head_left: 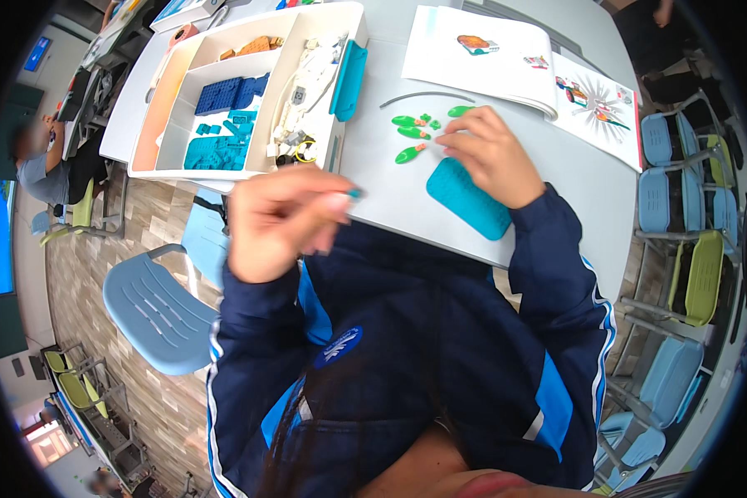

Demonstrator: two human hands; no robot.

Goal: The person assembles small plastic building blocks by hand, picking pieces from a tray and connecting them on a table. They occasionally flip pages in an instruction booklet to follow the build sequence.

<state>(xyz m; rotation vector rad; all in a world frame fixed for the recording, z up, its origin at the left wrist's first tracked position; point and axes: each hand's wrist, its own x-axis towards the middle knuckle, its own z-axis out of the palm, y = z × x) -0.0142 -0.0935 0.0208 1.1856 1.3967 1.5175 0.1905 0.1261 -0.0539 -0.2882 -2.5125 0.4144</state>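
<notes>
**Head view: small teal piece pinched above the counter's near edge**

The left hand (278, 220) was raised over the near edge of the pale grey counter (556, 166), fingers clamped on a small teal plastic piece (354, 192). The right hand (490, 153) rested loosely curled on the counter, touching green leaf-shaped plastic pieces (412, 129), just beside a teal studded rectangular plate (466, 197). A white compartmented sorting tray (249, 91) sat at the far left corner, and an open instruction booklet (506, 58) lay by the far edge.

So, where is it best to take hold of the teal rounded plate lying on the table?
Take the teal plate by its two long edges, near the free end toward the table's front edge, coming from above: it lies flat, and the right hand covers its far end.
</notes>
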